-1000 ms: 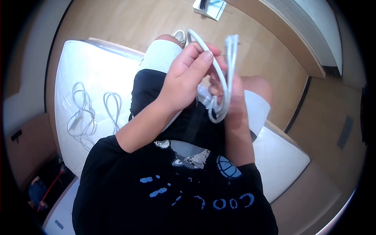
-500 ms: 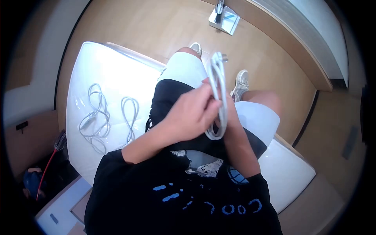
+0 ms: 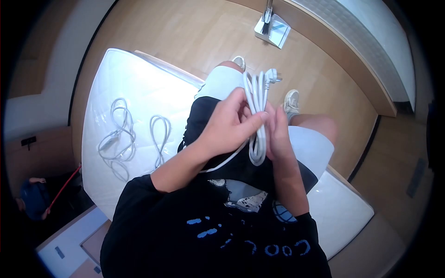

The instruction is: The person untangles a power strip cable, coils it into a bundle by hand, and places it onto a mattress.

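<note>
A white power cable [image 3: 257, 139], folded into a long bundle of loops, is held upright over my lap. Its plug [image 3: 272, 76] sticks out at the top, prongs to the right. My left hand [image 3: 229, 123] is closed on the middle of the bundle, thumb across the front. My right hand [image 3: 278, 134] holds the bundle from the right, its fingers partly hidden behind the loops. From below the left hand, a loose length of cable trails down to the left. On the white mattress [image 3: 99, 88] to my left lie a tangled cable [image 3: 125, 139] and a looped cable [image 3: 160, 139].
A dustpan [image 3: 273, 31] with a brush stands on the wooden floor beyond my feet. At lower left, another person in a blue top [image 3: 34, 199] is near a red stick [image 3: 64, 190]. A wooden ledge [image 3: 333, 58] runs along the upper right.
The bundle has turned so several loops and the plug show more plainly. My right hand has come out from behind it to the right side. The loose cable length now shows.
</note>
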{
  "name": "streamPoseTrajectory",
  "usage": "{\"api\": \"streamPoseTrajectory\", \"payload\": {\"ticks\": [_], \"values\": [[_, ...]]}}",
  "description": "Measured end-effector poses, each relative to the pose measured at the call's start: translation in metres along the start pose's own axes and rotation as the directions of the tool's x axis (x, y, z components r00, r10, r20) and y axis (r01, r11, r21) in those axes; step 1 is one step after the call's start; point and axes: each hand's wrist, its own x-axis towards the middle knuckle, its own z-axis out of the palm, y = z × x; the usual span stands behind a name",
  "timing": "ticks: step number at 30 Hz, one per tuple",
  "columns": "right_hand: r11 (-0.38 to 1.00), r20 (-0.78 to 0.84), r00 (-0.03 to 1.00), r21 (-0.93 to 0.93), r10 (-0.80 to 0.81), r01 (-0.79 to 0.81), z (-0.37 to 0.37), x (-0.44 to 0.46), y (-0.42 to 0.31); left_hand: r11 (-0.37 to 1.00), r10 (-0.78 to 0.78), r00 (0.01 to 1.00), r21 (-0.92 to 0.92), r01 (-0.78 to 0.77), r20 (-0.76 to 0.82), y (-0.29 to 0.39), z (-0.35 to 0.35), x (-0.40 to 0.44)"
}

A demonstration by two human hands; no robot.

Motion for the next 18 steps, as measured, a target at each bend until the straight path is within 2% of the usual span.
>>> {"api": "streamPoseTrajectory", "payload": {"ticks": [2,4,7,9,10,11,13,14,15,17,18], "values": [[0.977,0.071,0.997,-0.205,-0.038,0.052,0.000,-0.004,-0.008,0.997,0.000,1.000,0.081,-0.001,0.012,0.001,-0.006,0.001],[0.892,0.180,0.983,-0.439,-0.035,0.112,-0.015,-0.003,-0.010,0.976,-0.020,0.998,0.219,0.006,0.062,0.008,-0.008,0.002],[0.879,0.274,0.960,-0.469,0.049,0.089,-0.008,-0.010,-0.016,0.905,-0.073,0.987,0.425,0.006,0.141,0.025,-0.006,0.003],[0.903,0.224,0.969,-0.431,0.108,-0.001,-0.006,-0.009,-0.018,0.858,-0.065,0.987,0.513,-0.019,0.145,0.025,-0.004,0.004],[0.901,0.199,0.970,-0.433,0.140,-0.041,-0.009,-0.007,-0.019,0.804,-0.013,0.988,0.589,-0.080,0.152,0.026,-0.003,0.004],[0.897,0.174,0.970,-0.434,0.173,-0.082,-0.014,-0.006,-0.020,0.793,0.090,0.976,0.579,-0.190,0.198,0.021,-0.005,0.006],[0.930,0.182,0.939,-0.283,0.292,-0.235,-0.035,-0.013,-0.025,0.738,0.290,0.914,0.541,-0.403,0.284,0.009,-0.009,0.012],[0.958,0.205,0.942,-0.170,0.265,-0.233,-0.038,-0.014,-0.024,0.832,0.245,0.933,0.437,-0.341,0.262,0.010,-0.012,0.011],[0.971,0.227,0.944,-0.054,0.238,-0.232,-0.039,-0.015,-0.025,0.971,-0.075,0.978,0.237,0.027,0.196,0.021,-0.015,0.009],[0.965,0.236,0.972,0.255,0.004,-0.066,-0.030,-0.015,-0.018,0.878,0.100,0.995,0.468,-0.100,0.025,0.002,-0.023,0.015],[0.955,0.227,0.974,0.292,-0.022,-0.047,-0.031,-0.017,-0.023,0.852,-0.005,1.000,0.524,-0.006,0.019,-0.001,-0.026,0.016]]}}
